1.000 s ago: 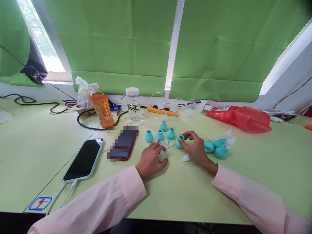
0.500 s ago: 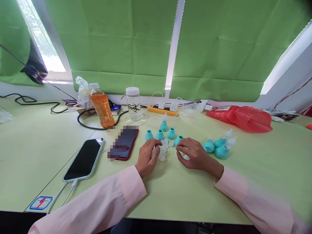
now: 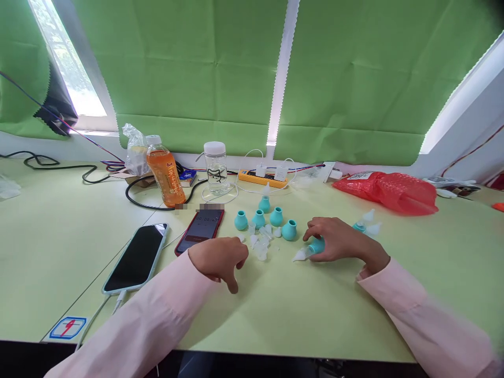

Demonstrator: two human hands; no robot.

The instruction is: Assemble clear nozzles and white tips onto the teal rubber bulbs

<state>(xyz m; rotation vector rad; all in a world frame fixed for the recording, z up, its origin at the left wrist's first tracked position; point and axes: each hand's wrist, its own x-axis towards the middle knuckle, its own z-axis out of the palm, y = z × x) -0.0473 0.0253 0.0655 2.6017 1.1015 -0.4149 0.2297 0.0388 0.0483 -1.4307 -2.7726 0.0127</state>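
My right hand (image 3: 340, 240) lies on the table with its fingers closed round a teal rubber bulb (image 3: 316, 245) lying on its side; the bulb's white tip (image 3: 299, 255) points left. My left hand (image 3: 218, 258) hovers low over the table with fingers curled under and thumb pointing down; what they hold, if anything, is hidden. Between the hands lies a small pile of clear plastic tips (image 3: 260, 245). Behind the pile stand several open teal bulbs (image 3: 276, 216), the nearest one (image 3: 289, 230) close to my right hand. More tipped bulbs (image 3: 365, 227) sit behind my right wrist.
A red-cased phone (image 3: 200, 228) with its screen lit and a black phone (image 3: 137, 257) on a cable lie at the left. An orange drink bottle (image 3: 165, 178), a clear jar (image 3: 216, 167), a yellow power strip (image 3: 262, 178) and a red plastic bag (image 3: 388, 191) line the back.
My right hand moved right, away from the open bulb, and closed on a tipped bulb. My left hand drew back from the clear tips toward me and curled up.
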